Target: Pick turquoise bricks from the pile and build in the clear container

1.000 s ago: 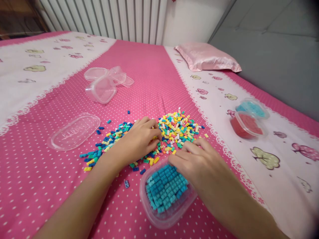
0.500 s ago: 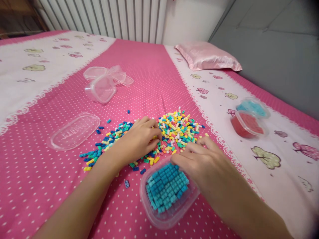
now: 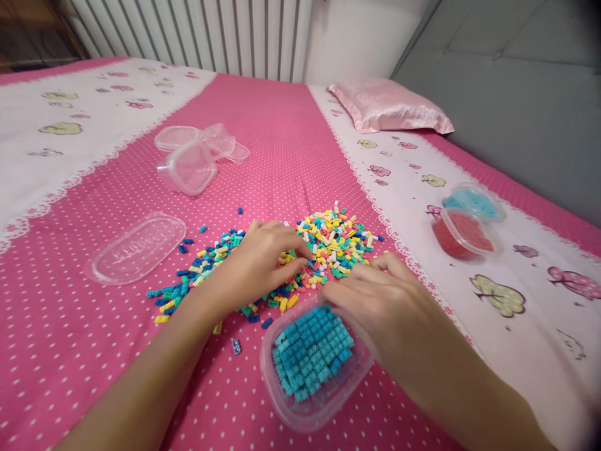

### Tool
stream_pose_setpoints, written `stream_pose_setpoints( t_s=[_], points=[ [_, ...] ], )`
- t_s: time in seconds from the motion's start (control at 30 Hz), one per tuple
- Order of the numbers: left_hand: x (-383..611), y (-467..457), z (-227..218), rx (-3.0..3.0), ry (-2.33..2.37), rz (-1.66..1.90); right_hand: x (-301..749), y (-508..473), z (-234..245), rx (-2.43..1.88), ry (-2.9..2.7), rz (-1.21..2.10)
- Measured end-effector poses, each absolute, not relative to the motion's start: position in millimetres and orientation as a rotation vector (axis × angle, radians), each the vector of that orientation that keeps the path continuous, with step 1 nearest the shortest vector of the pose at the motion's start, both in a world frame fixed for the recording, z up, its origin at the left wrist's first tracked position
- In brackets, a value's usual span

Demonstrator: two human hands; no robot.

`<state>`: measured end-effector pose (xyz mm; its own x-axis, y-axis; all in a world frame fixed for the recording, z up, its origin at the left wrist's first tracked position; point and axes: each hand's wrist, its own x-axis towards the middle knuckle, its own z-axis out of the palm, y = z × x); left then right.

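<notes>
A loose pile of small plastic building bricks (image 3: 335, 235) in yellow, blue, teal, white and coral lies on the pink bedspread. My left hand (image 3: 270, 254) rests over the middle of it, thumb and index finger apart, with no brick visible between them. Nearer to me, a clear plastic tub (image 3: 300, 419) holds rows of teal and blue bricks (image 3: 312, 351) packed side by side. My right hand (image 3: 375, 300) is at the tub's far right rim, its fingers curled and pressed together. Whatever its fingertips hold, if anything, is hidden.
A clear lid (image 3: 138, 247) lies left of the pile. Further back are several empty clear containers and lids (image 3: 192, 166). On the right stand a tub of red pieces (image 3: 464, 235) and one of light blue pieces (image 3: 474, 203). A pink pillow (image 3: 389, 106) lies behind.
My left hand's thumb and index finger have spread apart and shifted slightly right over the pile. My right hand stays at the tub's rim, nearly unmoved. The view has shifted slightly.
</notes>
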<state>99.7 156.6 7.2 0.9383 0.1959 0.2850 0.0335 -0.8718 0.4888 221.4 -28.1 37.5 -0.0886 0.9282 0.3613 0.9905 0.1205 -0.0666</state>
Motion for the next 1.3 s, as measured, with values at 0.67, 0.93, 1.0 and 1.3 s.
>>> stream_pose_setpoints(
  t_s=[0.67,0.93,1.0,1.3],
  points=[
    [97,149,19,1.876,0.182,0.205,229,-22,35,-1.868,-1.786,-0.262],
    [94,151,20,1.948,0.203,0.206,231,-45,43,-2.069,-2.017,-0.216],
    [96,152,18,1.965,0.184,0.181,227,-44,40,-2.098,-2.036,-0.287],
    [98,152,18,1.982,0.184,0.208,222,-33,27,-2.131,-2.064,-0.493]
  ],
)
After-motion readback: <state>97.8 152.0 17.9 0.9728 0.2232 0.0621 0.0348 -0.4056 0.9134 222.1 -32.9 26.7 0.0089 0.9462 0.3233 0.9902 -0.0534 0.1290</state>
